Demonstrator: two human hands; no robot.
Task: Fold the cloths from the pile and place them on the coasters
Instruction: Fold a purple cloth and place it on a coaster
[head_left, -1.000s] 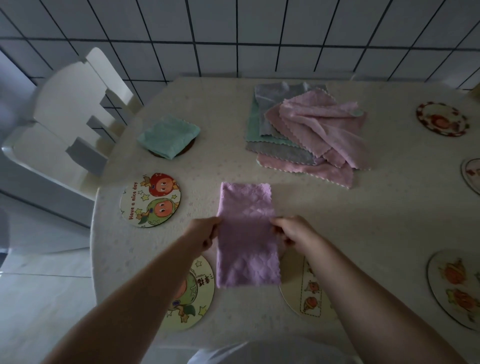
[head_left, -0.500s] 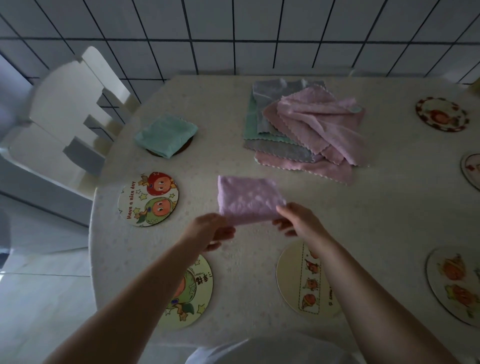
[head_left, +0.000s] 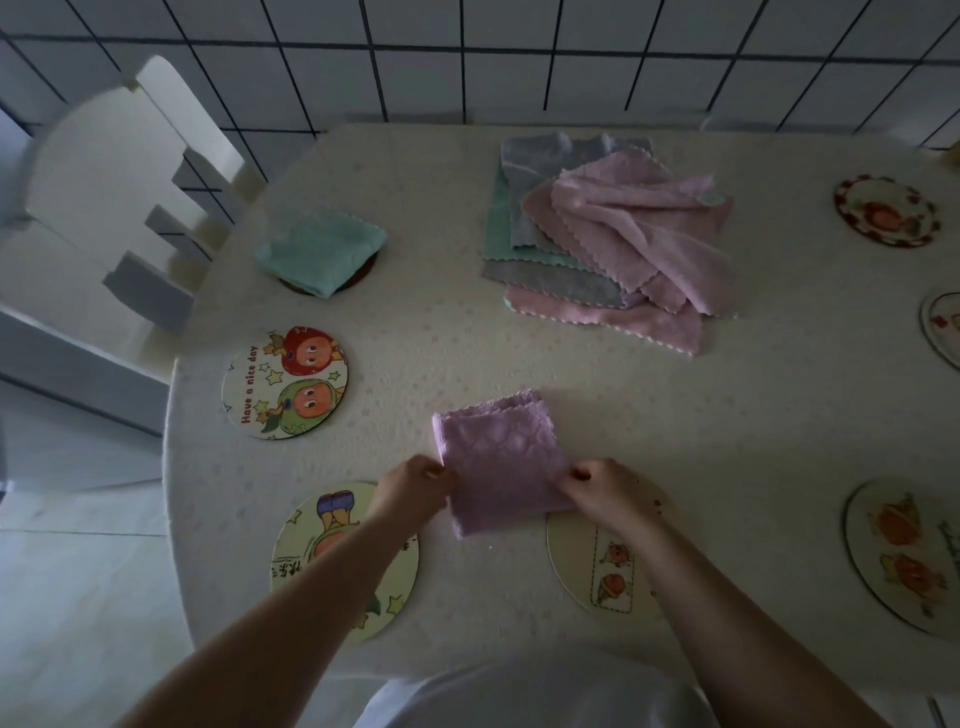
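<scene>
One teal cloth (head_left: 322, 253) already sits folded on its coaster, the purple cloth (head_left: 501, 461) lies folded on the worktop (head_left: 727, 415) btwn both hands w/ left hand (head_left: 413, 491) & right hand (head_left: 602, 491) fingers pinching its near corners, not yet on a coaster, & the pile (head_left: 608, 239) plus approx. six bare coasters remain.

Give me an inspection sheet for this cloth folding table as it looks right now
Surface: pale speckled table, dim light.
Job's things: folded purple cloth on the table between two near coasters; green cloth folded on a coaster; unfolded pile at the far side; fruit coaster bare.
Clutter: nothing seen.
Hands: left hand and right hand pinch the purple cloth's near edges.
Cables: nothing seen.
Surroundings: white chair at left, tiled wall behind.
</scene>
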